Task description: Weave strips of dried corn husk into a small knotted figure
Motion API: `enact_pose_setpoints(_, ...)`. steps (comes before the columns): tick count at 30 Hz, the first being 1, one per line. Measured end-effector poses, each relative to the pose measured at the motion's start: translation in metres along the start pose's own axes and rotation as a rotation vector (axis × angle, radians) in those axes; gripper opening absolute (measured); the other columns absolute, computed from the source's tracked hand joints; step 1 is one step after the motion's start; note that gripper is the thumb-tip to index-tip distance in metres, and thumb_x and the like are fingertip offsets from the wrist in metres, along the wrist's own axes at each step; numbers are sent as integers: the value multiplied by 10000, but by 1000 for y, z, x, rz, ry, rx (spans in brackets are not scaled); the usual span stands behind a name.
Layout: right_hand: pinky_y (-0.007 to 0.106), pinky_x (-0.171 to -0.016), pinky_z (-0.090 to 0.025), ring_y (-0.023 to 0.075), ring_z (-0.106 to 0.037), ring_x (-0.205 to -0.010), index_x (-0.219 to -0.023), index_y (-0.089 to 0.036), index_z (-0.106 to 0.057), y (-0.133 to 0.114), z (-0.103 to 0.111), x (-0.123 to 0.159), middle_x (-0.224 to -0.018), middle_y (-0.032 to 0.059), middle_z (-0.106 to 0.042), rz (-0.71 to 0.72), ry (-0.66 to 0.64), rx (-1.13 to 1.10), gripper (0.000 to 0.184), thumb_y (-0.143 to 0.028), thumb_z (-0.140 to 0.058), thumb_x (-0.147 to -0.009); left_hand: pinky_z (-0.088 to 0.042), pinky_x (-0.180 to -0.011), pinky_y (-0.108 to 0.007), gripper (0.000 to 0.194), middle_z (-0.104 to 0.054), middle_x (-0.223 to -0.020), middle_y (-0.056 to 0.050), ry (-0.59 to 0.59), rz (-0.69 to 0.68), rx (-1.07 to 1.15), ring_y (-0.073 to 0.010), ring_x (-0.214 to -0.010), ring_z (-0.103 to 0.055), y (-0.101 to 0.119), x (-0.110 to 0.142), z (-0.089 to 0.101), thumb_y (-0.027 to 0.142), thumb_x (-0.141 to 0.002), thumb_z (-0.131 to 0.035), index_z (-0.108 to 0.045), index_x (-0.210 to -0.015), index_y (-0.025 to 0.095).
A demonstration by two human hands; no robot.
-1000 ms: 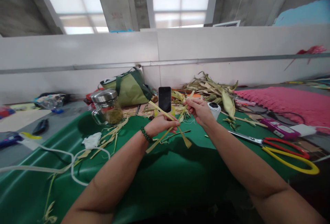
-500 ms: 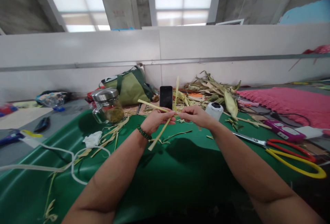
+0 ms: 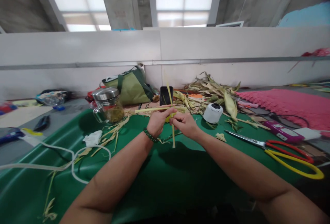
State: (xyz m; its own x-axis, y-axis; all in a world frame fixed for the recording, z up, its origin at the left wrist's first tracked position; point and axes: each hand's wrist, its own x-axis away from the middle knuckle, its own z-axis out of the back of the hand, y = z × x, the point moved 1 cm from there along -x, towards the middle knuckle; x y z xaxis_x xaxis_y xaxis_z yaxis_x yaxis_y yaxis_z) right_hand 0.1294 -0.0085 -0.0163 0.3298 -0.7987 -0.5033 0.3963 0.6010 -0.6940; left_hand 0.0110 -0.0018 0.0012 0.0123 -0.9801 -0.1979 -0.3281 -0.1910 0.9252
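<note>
Pale yellow corn husk strips (image 3: 173, 138) cross each other between my two hands, above the green mat (image 3: 165, 179). My left hand (image 3: 157, 120), with a green bead bracelet on its wrist, pinches the strips where they cross. One strip points left from it and another stands up in front of the dark phone (image 3: 166, 95). Close on the right, my right hand (image 3: 184, 123) is closed with its fingertips on the strips near the crossing. The exact folds there are hidden by the fingers.
A lidded glass jar (image 3: 107, 105) and a green bag (image 3: 129, 86) stand back left. Dried corn husks (image 3: 216, 93) are heaped at the back. A white thread spool (image 3: 212, 113), large scissors (image 3: 278, 151) and a purple power strip (image 3: 282, 131) lie right; white cord (image 3: 73, 162) loops left.
The husk strips have turned, so the lower end now hangs nearly straight down. My right hand has moved left and slightly down, uncovering the spool.
</note>
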Motion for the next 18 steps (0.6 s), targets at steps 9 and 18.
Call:
enact_pose_setpoints(9,250,-510,-318,111,-427,-503,-514,-184,-476,-6,-5,7,-493,-13,-474,16,30,1,336,-304,-493,-828,-479,-567,-228,281,-689,-629,-25,48,11,-10,-142,-638,-634,-3,-6,3,312,-532,-801,-688,-717,133)
enact_pose_setpoints(18,231,-473,-324,92,-420,-492,-686,-176,-611,7,32,-5,-525,-35,-519,-106,201,-184,367,-502,-757,-601,-471,-623,-248,162,-659,-586,-13,-449,107,-441,-131,-584,-594,11,-6,14,252,-581,-770,-691,-649,128)
